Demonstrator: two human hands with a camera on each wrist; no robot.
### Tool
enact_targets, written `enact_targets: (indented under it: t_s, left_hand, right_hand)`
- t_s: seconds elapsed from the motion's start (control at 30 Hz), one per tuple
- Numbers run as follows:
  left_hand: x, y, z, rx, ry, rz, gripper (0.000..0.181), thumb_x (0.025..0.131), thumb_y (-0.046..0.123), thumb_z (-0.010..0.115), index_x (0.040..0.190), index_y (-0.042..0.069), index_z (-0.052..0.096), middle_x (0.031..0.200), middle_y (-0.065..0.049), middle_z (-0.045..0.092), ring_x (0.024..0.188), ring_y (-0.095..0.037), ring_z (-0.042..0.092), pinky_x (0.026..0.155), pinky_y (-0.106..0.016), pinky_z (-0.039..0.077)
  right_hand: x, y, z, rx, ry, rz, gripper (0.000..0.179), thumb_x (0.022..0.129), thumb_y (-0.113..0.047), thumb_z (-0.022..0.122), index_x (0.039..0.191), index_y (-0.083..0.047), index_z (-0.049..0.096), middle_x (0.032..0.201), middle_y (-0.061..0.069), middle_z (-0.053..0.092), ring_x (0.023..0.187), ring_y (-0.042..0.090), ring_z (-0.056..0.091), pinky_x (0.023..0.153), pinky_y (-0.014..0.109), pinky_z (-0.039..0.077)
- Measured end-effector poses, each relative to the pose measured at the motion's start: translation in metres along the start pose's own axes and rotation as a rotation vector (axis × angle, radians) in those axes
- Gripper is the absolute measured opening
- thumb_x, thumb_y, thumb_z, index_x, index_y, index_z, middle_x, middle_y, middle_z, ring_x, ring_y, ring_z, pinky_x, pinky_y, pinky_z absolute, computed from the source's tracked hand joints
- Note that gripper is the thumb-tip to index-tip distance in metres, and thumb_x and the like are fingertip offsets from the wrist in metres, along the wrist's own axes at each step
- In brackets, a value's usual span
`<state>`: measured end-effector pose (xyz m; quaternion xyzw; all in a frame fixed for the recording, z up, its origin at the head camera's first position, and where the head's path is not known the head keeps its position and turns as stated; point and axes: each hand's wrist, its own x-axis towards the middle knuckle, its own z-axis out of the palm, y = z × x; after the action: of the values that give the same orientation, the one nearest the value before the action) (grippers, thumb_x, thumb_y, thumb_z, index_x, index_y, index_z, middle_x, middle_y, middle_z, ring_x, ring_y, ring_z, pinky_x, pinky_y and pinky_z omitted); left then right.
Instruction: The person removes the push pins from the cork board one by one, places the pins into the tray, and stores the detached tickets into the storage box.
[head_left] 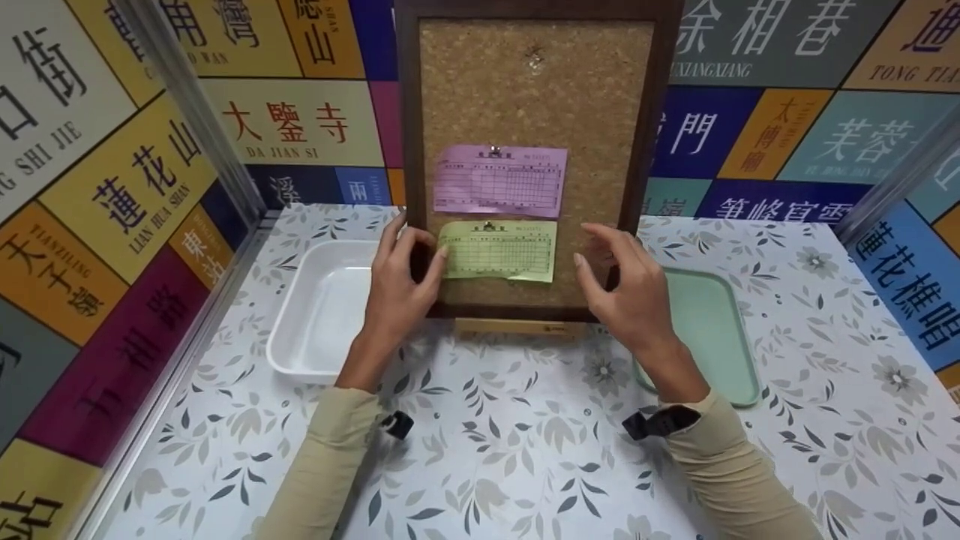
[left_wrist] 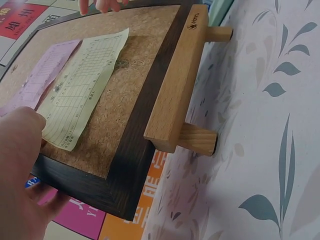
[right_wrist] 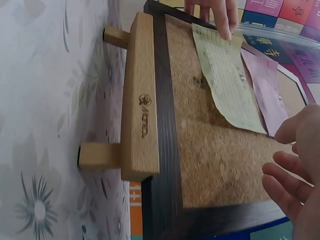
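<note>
**Both hands at the foot of the cork board**

A cork board in a dark frame stands upright on a small wooden easel at the 12 o'clock side of the floral table. Two slips are pinned to it: a pink slip near the middle, and a green slip directly below it, at the pink one's 6 o'clock.

The left hand is at the board's lower left edge, about 9 o'clock of the green slip. Its fingers curl round the frame, and the thumb lies on the slip's left end. The left wrist view shows the thumb in front of the frame corner and fingers behind it.

The right hand is at the board's lower right, about 3 o'clock of the green slip. Its fingers are spread and loosely bent and hold nothing. Whether they touch the frame cannot be told. The green slip's lower right corner curls off the cork.

A white tray lies at 9 o'clock of the easel, partly behind the left hand. A green tray lies at 3 o'clock, beyond the right wrist. Walls of coloured signs with Chinese characters enclose the table.
</note>
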<state>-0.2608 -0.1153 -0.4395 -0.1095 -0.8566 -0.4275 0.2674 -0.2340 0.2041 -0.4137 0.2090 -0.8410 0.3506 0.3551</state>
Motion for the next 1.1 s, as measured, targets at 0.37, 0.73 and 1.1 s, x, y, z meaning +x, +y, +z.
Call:
enact_targets:
  t_s: [0.37, 0.73, 1.1]
  left_hand:
    - [0.002, -0.002, 0.001, -0.017, 0.028, 0.044, 0.027, 0.106, 0.039, 0.069, 0.109, 0.012, 0.068, 0.162, -0.010, 0.050, 0.159, -0.028, 0.041, 0.129, -0.049, 0.039]
    - [0.009, 0.000, 0.008, -0.023, 0.037, 0.048, 0.038, 0.100, 0.046, 0.076, 0.109, 0.009, 0.068, 0.159, -0.019, 0.050, 0.160, -0.038, 0.038, 0.130, -0.054, 0.036]
    - [0.012, 0.000, 0.010, 0.002, 0.020, 0.022, 0.053, 0.088, 0.054, 0.088, 0.109, 0.011, 0.065, 0.165, -0.020, 0.044, 0.158, -0.038, 0.040, 0.127, -0.052, 0.040]
  right_hand:
    - [0.008, -0.012, 0.027, 0.102, -0.032, -0.022, 0.031, 0.101, -0.012, 0.074, 0.132, -0.008, 0.073, 0.107, 0.007, 0.075, 0.094, 0.015, 0.076, 0.082, 0.030, 0.063]
    - [0.015, -0.021, 0.052, 0.186, -0.058, -0.005, 0.029, 0.101, -0.006, 0.073, 0.130, -0.005, 0.073, 0.107, 0.010, 0.075, 0.094, 0.015, 0.077, 0.082, 0.029, 0.064]
    - [0.023, -0.029, 0.073, 0.186, -0.031, 0.004, 0.020, 0.099, -0.010, 0.078, 0.118, -0.004, 0.077, 0.100, 0.008, 0.077, 0.084, 0.014, 0.075, 0.075, 0.030, 0.064]
